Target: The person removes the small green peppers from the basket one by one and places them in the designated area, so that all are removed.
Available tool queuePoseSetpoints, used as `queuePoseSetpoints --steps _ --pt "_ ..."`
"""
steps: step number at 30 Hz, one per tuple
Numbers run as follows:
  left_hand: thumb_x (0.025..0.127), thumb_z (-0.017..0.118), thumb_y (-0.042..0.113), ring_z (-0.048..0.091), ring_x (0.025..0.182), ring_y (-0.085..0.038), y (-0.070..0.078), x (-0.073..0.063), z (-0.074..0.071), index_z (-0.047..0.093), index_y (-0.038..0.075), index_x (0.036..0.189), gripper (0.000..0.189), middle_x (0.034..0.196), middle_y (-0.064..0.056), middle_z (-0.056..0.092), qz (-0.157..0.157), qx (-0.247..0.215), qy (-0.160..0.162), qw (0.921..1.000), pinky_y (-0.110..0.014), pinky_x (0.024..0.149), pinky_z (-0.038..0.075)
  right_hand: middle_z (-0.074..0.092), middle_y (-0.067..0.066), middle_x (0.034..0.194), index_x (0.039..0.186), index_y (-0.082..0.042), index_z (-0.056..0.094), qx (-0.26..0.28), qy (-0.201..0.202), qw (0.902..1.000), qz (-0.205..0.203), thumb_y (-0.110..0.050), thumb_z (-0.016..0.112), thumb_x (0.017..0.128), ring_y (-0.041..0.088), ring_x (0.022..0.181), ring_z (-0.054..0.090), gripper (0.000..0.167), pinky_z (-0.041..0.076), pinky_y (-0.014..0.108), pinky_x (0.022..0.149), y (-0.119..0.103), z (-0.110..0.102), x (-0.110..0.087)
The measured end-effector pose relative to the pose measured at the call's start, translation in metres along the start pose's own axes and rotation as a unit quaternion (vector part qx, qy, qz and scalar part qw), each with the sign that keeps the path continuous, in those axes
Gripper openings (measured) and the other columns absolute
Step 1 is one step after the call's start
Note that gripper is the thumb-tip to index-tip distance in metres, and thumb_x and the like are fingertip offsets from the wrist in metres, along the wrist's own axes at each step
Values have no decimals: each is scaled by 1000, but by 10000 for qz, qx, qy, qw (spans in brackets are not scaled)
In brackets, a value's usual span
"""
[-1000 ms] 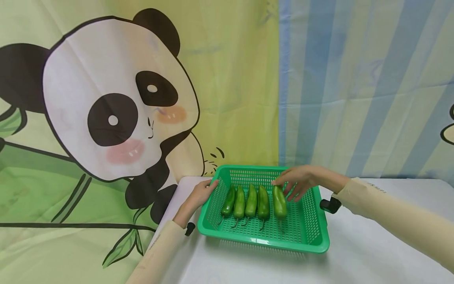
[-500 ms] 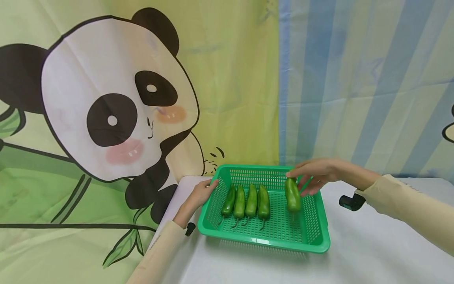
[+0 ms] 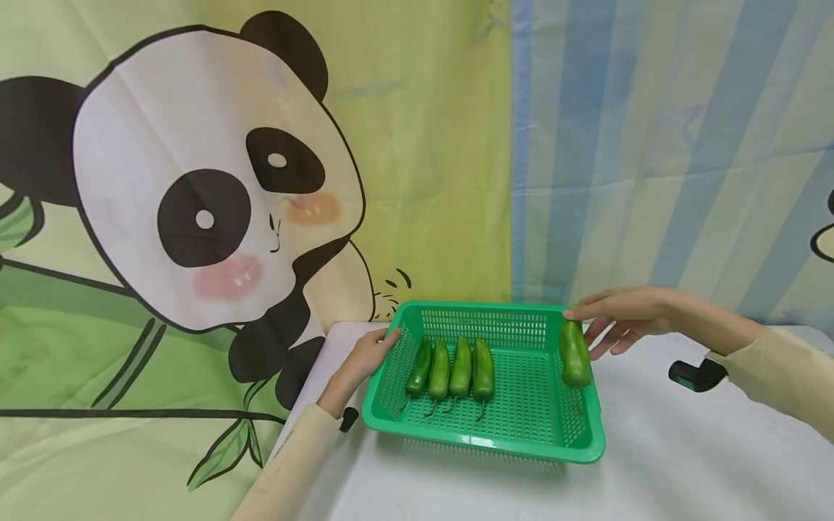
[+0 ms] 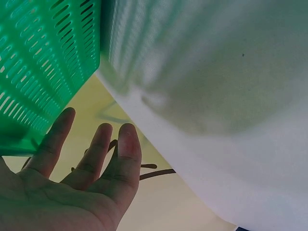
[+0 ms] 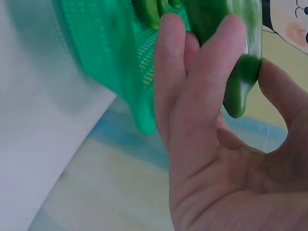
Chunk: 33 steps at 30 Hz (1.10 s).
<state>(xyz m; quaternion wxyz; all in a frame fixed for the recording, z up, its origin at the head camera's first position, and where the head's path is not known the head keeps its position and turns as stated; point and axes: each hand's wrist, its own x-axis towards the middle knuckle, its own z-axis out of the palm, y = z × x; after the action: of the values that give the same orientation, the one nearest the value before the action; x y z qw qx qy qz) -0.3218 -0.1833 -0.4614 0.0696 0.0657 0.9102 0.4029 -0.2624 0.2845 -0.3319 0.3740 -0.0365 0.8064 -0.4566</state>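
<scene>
My right hand pinches a long green pepper near its upper tip, thumb on one side and fingers on the other. The pepper hangs upright over the right wall of a green plastic basket. In the right wrist view the pepper's tapered end shows between thumb and fingertips. My left hand holds the basket's left rim with the thumb over it; the left wrist view shows its other fingers extended along the outside. Several green peppers lie side by side in the basket's left half, stems towards me.
The basket stands on a white-covered table. A panda-printed cloth and a striped blue curtain hang behind it. Each wrist wears a small black camera, one seen beside the right sleeve.
My right hand has carried the pepper rightward, from beside the row of peppers to above the basket's right rim. My left hand and the basket have stayed put.
</scene>
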Motion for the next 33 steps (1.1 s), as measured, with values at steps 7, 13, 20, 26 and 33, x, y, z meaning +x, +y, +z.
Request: queuePoseSetpoints --steps 7,13,20,26,33 --pt "104 44 54 66 77 -16 -1 2 2 61 13 138 57 105 -10 71 28 65 41 10000 -31 66 54 69 14 112 155 -2 27 90 25 10000 18 -44 48 106 29 102 73 69 60 32 73 23 -17 -13" --pt "104 42 56 67 80 -17 0 2 0 62 16 137 56 106 -9 72 92 72 57 9999 -30 69 54 68 14 110 141 -3 46 84 104 9998 179 -44 48 106 30 102 73 54 60 32 74 45 -29 -19" --pt "103 44 56 66 74 -16 -5 2 1 63 14 135 57 97 -8 71 22 -21 10 10000 -29 65 54 70 14 107 133 -5 52 -227 346 9978 523 -45 53 103 27 92 74 50 59 32 74 79 -33 -7" --pt "103 44 58 66 75 -16 -5 1 1 63 14 136 58 98 -7 71 2 -10 8 10000 -29 65 54 69 14 102 132 -1 51 -326 409 9957 760 -44 56 102 23 82 75 53 61 33 72 104 -29 8" --pt "104 43 55 67 72 -16 -3 1 0 64 14 134 55 94 -7 71 45 -44 36 10000 -30 63 55 69 15 97 126 -1 55 -633 416 9928 931 -45 57 101 18 74 73 51 60 31 68 115 -28 23"
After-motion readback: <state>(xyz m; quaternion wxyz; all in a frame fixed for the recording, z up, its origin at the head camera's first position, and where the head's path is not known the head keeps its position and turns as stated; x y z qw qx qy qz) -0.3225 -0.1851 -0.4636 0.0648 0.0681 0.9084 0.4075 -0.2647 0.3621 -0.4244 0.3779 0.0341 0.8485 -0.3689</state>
